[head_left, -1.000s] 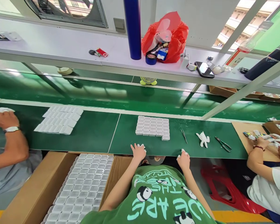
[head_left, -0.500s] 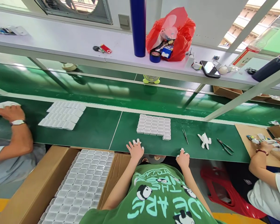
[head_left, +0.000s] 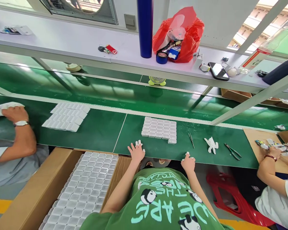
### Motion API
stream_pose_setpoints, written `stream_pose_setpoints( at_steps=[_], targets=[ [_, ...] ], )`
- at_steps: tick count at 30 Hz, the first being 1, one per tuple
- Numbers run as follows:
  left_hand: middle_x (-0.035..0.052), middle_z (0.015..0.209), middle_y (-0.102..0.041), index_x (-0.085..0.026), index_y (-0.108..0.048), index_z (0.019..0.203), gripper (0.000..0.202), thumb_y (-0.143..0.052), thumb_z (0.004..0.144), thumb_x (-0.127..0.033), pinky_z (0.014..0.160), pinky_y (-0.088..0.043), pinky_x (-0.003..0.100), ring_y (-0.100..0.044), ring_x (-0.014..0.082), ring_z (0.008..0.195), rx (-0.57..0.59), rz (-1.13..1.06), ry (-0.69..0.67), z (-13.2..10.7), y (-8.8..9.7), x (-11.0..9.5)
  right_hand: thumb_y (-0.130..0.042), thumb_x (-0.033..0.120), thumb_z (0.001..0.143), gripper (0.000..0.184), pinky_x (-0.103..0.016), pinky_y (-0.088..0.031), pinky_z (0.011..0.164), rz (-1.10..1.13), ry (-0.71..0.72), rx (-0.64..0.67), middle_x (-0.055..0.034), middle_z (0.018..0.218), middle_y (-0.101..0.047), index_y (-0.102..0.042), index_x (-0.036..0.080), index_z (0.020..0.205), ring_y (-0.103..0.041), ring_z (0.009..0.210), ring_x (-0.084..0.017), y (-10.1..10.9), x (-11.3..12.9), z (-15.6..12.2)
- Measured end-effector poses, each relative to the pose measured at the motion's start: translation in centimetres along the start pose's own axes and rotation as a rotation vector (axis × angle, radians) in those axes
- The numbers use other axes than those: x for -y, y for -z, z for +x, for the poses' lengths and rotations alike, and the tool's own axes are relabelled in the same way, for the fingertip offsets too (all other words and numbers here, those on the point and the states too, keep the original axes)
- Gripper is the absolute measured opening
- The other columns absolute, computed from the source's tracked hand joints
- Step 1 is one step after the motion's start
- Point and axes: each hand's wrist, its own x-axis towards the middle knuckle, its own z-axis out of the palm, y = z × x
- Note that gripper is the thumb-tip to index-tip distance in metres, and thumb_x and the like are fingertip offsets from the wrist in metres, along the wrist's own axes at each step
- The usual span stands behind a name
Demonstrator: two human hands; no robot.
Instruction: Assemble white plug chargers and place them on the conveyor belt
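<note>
My left hand (head_left: pixel 135 151) rests at the near edge of the green work table (head_left: pixel 98 131), fingers spread, with white finger cots on the tips, and holds nothing. My right hand (head_left: pixel 188 162) rests on the same edge further right, its capped fingertips curled over the edge; nothing shows in it. A block of small clear plastic boxes (head_left: pixel 160 129) lies on the table just beyond both hands. Thin tweezers (head_left: pixel 191 140) lie to the right of that block.
An open cardboard box (head_left: pixel 38 195) full of clear plastic boxes stands lower left. More clear boxes (head_left: pixel 66 116) lie on the table at left. White glove (head_left: pixel 211 144) and pliers (head_left: pixel 232 151) lie right. Co-workers' arms are at the far left (head_left: pixel 21 140) and far right (head_left: pixel 270 163). An overhead shelf (head_left: pixel 69 44) carries a red bag (head_left: pixel 180 33).
My left hand has slid a little left along the table edge. The view has shifted slightly; my right hand stays at the edge.
</note>
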Motion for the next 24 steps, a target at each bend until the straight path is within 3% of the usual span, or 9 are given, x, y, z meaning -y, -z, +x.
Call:
stream_pose_setpoints(
  at_steps=[7, 13, 16, 19, 21, 24],
  targets=[
    [0.0267, 0.145, -0.059, -0.004, -0.053, 0.145, 0.056, -0.051, 0.094, -0.028, 0.122, -0.007, 0.074, -0.02, 0.0522, 0.155, 0.022, -0.045, -0.027, 0.9, 0.7, 0.1, -0.049, 0.02, 0.093, 0.062, -0.044, -0.043, 0.089, 0.001, -0.012, 0.009, -0.0321, 0.112, -0.067, -0.04, -0.004, 0.15, -0.057, 0.117, -0.043, 0.3, 0.1, -0.1],
    [0.0282, 0.146, -0.057, -0.006, -0.056, 0.14, 0.052, -0.052, 0.092, -0.026, 0.122, -0.01, 0.073, -0.02, 0.0476, 0.156, -0.122, -0.285, 0.161, 0.5, 1.1, 2.5, -0.049, 0.019, 0.092, 0.064, -0.042, -0.044, 0.089, 0.012, -0.006, 0.054, -0.0308, 0.114, -0.066, -0.037, -0.004, 0.151, -0.055, 0.121, -0.042, 0.4, -0.1, -0.1],
    [0.0211, 0.141, -0.064, -0.014, -0.057, 0.139, 0.051, -0.054, 0.089, -0.022, 0.123, -0.022, 0.065, -0.039, 0.0382, 0.151, -0.195, -0.703, 0.301, -0.1, 0.7, 4.5, -0.047, 0.02, 0.094, 0.064, -0.042, -0.043, 0.089, -0.004, -0.006, 0.064, -0.0318, 0.117, -0.064, -0.036, -0.004, 0.151, -0.052, 0.124, -0.043, 0.6, 0.1, -0.2],
    [0.0153, 0.128, -0.073, -0.019, -0.061, 0.135, 0.051, -0.056, 0.084, -0.017, 0.115, -0.043, 0.048, -0.065, 0.0269, 0.128, -0.216, -1.304, 0.434, -0.5, 0.6, 5.8, -0.046, 0.019, 0.094, 0.064, -0.042, -0.043, 0.09, -0.009, -0.01, 0.079, -0.0322, 0.117, -0.064, -0.036, -0.005, 0.151, -0.051, 0.125, -0.044, 0.7, 0.3, -0.1],
    [0.0133, 0.118, -0.077, -0.019, -0.065, 0.129, 0.047, -0.06, 0.082, -0.017, 0.109, -0.047, 0.043, -0.071, 0.0234, 0.117, -0.208, -1.603, 0.53, -0.5, 0.9, 6.2, -0.047, 0.019, 0.093, 0.064, -0.042, -0.042, 0.089, -0.012, -0.014, 0.087, -0.0326, 0.117, -0.064, -0.036, -0.005, 0.151, -0.05, 0.125, -0.044, 0.7, 0.4, 0.0],
    [0.0105, 0.119, -0.077, -0.022, -0.069, 0.118, 0.039, -0.066, 0.079, -0.017, 0.108, -0.046, 0.039, -0.072, 0.0202, 0.115, -0.157, -1.822, 0.614, -0.7, 1.5, 6.2, -0.049, 0.021, 0.092, 0.064, -0.042, -0.042, 0.089, -0.017, -0.013, 0.091, -0.0318, 0.117, -0.063, -0.037, -0.004, 0.15, -0.05, 0.124, -0.044, 0.7, 0.4, 0.0]
  ],
)
